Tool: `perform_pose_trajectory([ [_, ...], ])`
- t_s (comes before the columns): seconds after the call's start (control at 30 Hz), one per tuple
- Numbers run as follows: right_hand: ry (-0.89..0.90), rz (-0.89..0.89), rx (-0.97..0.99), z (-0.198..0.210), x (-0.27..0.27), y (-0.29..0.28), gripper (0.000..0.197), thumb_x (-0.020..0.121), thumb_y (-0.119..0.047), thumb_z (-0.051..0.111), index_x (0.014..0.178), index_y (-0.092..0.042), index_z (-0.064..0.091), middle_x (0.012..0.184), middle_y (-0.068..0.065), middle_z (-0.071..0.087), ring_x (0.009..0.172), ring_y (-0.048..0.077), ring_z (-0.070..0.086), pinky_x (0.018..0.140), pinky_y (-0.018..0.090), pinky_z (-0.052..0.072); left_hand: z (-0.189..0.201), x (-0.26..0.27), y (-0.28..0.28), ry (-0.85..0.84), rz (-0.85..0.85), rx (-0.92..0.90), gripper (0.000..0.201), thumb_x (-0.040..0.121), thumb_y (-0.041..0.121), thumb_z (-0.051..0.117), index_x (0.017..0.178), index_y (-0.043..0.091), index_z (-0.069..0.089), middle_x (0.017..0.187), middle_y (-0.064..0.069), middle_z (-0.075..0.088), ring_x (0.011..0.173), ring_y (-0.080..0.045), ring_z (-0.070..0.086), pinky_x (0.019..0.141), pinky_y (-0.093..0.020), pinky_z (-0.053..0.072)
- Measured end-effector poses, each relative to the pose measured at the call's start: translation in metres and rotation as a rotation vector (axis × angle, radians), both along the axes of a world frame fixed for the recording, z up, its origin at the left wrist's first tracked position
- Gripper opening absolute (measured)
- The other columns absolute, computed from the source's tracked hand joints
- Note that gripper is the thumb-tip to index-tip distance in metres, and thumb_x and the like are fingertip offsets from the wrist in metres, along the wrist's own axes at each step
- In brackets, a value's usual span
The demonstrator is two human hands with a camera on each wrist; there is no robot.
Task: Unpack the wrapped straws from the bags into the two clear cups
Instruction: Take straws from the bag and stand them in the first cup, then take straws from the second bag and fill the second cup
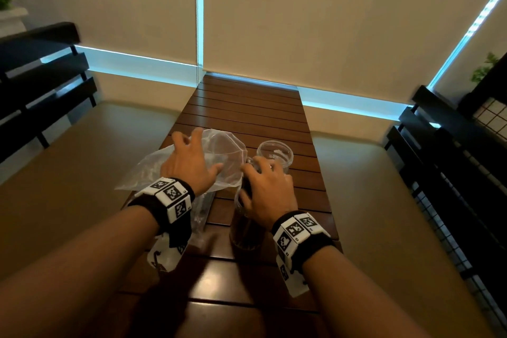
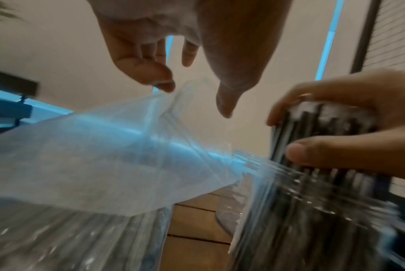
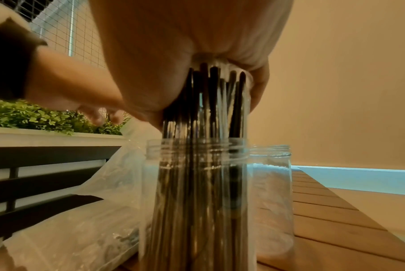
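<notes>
My right hand (image 1: 264, 182) grips the top of a bundle of black wrapped straws (image 3: 210, 110) that stands upright in the near clear cup (image 3: 196, 192). The second clear cup (image 1: 275, 153) stands just behind it with no straws in it. My left hand (image 1: 196, 153) hovers with fingers spread over a limp clear plastic bag (image 1: 222, 162) and holds nothing. In the left wrist view its fingertips (image 2: 166, 84) are close to the bag's upper edge (image 2: 104, 155). Another clear bag (image 2: 57, 238) lies below my left wrist; blur hides what is in it.
Everything sits on a narrow slatted wooden table (image 1: 247, 107) that runs away from me. Beige benches (image 1: 68, 173) flank it on both sides, with dark slatted backrests (image 1: 41, 90). A planter of green leaves (image 3: 34, 117) is behind the left bench.
</notes>
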State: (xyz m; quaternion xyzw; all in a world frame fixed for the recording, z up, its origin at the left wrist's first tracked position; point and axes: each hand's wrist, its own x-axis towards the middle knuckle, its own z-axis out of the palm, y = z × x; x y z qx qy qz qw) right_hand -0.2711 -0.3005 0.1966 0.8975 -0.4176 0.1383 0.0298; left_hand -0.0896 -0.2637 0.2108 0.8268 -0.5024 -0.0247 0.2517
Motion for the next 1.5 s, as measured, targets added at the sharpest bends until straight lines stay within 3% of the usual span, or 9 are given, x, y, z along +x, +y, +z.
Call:
perform_pose_trajectory([
  [0.13,0.045,-0.027,-0.001,0.002,-0.014,-0.012,0.043,0.087,-0.040,0.057,0.127,-0.028,0.046,0.142,0.002,0.041,0.123,0.031,0.042,0.089,0.049,0.047,-0.021,0.022,-0.012,0.152,0.068,0.127,0.078,0.078,0.040,0.074,0.140,0.026,0.029,0.131,-0.015,0.049,0.107,-0.036,0.058,0.085,-0.043,0.052],
  [0.27,0.072,-0.104,-0.003,0.002,-0.029,-0.021,0.043,0.087,-0.041,0.057,0.126,-0.027,0.045,0.140,0.003,0.042,0.121,0.031,0.043,0.088,0.049,0.049,-0.027,0.024,-0.022,0.129,0.030,0.140,0.032,0.086,0.012,0.059,0.118,0.016,0.058,0.110,-0.014,0.066,0.098,-0.034,0.061,0.078,-0.037,0.050],
  [0.4,0.093,-0.155,0.006,0.004,-0.037,-0.028,0.047,0.086,-0.044,0.056,0.128,-0.028,0.043,0.138,0.004,0.043,0.120,0.031,0.043,0.091,0.047,0.047,-0.019,0.017,-0.036,0.053,-0.074,-0.088,0.008,0.092,0.010,0.052,0.091,0.008,0.060,0.093,-0.012,0.061,0.086,-0.032,0.057,0.068,-0.034,0.039],
  [0.6,0.041,-0.180,-0.233,0.013,-0.026,-0.019,0.052,0.075,-0.060,0.062,0.116,-0.027,0.058,0.133,0.009,0.052,0.128,0.033,0.042,0.104,0.059,0.030,-0.017,0.007,-0.047,0.048,-0.293,-0.260,0.031,0.086,0.005,0.061,0.117,0.008,0.063,0.104,-0.014,0.060,0.093,-0.029,0.058,0.081,-0.038,0.049],
  [0.77,-0.019,0.025,-0.329,0.021,0.012,-0.002,0.038,0.077,-0.044,0.065,0.108,-0.023,0.062,0.125,0.007,0.056,0.120,0.027,0.046,0.098,0.048,0.031,-0.045,0.027,-0.040,0.169,-0.217,0.070,0.075,0.076,0.021,0.074,0.140,0.018,0.035,0.126,-0.016,0.048,0.113,-0.033,0.052,0.096,-0.041,0.045],
  [0.9,0.004,0.109,-0.214,0.011,0.043,0.004,0.037,0.077,-0.038,0.065,0.109,-0.019,0.061,0.121,0.008,0.057,0.109,0.029,0.052,0.086,0.042,0.041,-0.070,0.072,-0.022,0.001,-0.038,0.475,0.075,0.075,0.039,0.066,0.140,0.020,0.034,0.142,-0.017,0.037,0.126,-0.037,0.043,0.103,-0.047,0.041],
  [1.23,0.144,-0.034,0.158,-0.039,0.084,-0.018,0.043,0.087,-0.036,0.057,0.129,-0.029,0.049,0.153,0.016,0.023,0.131,0.037,0.033,0.102,0.044,0.037,-0.120,0.127,0.013,0.273,0.130,0.782,0.077,0.078,0.063,0.066,0.120,0.001,0.049,0.118,-0.012,0.060,0.099,-0.024,0.060,0.079,-0.030,0.052],
  [1.37,0.124,-0.138,0.220,-0.054,0.086,-0.028,0.063,0.086,-0.036,0.061,0.144,-0.032,0.036,0.155,0.020,0.014,0.136,0.041,0.029,0.105,0.050,0.040,-0.129,0.137,0.015,0.311,0.168,0.743,0.037,0.075,0.038,0.078,0.086,0.007,0.064,0.098,-0.010,0.069,0.079,-0.023,0.063,0.056,-0.027,0.046],
  [1.5,0.165,-0.173,0.317,-0.066,0.085,-0.029,0.062,0.088,-0.027,0.058,0.144,-0.013,0.037,0.157,0.015,0.016,0.140,0.034,0.026,0.107,0.050,0.037,-0.128,0.133,0.017,0.432,0.203,0.530,0.020,0.092,0.014,0.057,0.098,-0.003,0.065,0.107,-0.022,0.065,0.092,-0.036,0.061,0.070,-0.034,0.042],
])
